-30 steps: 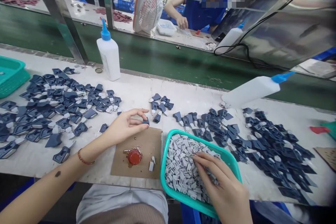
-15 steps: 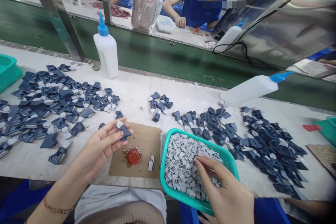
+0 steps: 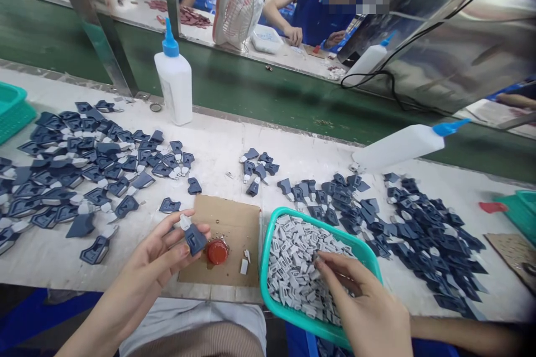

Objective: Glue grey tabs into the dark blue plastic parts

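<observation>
In my left hand [image 3: 167,259], pinched between thumb and fingers, is a dark blue plastic part [image 3: 195,239] with a light grey tip pointing up. The hand hovers over the left edge of a brown cardboard piece [image 3: 238,217]. On that cardboard sit a red cap [image 3: 218,251] in a wet patch and a few loose grey bits [image 3: 244,266]. My right hand [image 3: 364,301] reaches over a green basket [image 3: 264,268] full of small grey plastic pieces [image 3: 293,256]. Its thumb and fingertips are closed together among the pieces; what they hold is hidden.
Piles of dark blue parts lie left [image 3: 96,164] and right [image 3: 431,234], with a small cluster [image 3: 259,166] between. A white bottle [image 3: 176,89] stands behind; another bottle [image 3: 402,148] leans at right. Across the green divider [image 3: 251,89] are a fan [image 3: 240,5] and a co-worker [image 3: 310,11].
My left hand has come slightly lower, and the dark blue part has turned so more of its face shows. The right hand stays at the basket, fingertips closed. The view has shifted a little.
</observation>
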Tool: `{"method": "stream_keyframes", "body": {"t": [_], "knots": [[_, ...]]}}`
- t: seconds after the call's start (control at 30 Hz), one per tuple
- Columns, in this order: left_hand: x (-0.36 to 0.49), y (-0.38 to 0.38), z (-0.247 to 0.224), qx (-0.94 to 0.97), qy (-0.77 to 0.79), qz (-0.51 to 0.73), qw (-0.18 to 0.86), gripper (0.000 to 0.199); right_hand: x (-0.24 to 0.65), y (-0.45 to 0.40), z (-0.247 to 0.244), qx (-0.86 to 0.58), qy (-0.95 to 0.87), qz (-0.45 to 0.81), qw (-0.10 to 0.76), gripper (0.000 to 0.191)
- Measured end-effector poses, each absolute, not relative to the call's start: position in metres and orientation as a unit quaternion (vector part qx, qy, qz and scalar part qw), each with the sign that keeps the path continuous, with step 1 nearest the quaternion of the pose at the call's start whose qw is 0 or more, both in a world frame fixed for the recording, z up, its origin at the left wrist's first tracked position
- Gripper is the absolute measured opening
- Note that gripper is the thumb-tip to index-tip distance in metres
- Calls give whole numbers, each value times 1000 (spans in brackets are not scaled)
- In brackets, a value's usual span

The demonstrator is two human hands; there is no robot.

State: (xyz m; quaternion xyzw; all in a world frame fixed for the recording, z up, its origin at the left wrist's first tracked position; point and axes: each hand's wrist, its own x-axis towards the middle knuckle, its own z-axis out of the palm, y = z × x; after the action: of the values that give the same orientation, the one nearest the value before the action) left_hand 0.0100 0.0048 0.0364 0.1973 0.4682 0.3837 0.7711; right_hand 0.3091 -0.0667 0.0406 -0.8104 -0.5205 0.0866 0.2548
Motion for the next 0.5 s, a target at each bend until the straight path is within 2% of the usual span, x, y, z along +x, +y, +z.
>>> {"method": "stream_keyframes", "body": {"t": [0.2,0.3,0.5], "knots": [[7,-1,32,231,483,373,758,45,313,-68,38,-821,-487,123,270,33],[7,-3,29,242,480,375,755,40,312,-70,37,-809,-511,93,276,33],[8,-4,30,229,493,369,754,35,307,-73,37,-787,-576,16,222,33]]}}
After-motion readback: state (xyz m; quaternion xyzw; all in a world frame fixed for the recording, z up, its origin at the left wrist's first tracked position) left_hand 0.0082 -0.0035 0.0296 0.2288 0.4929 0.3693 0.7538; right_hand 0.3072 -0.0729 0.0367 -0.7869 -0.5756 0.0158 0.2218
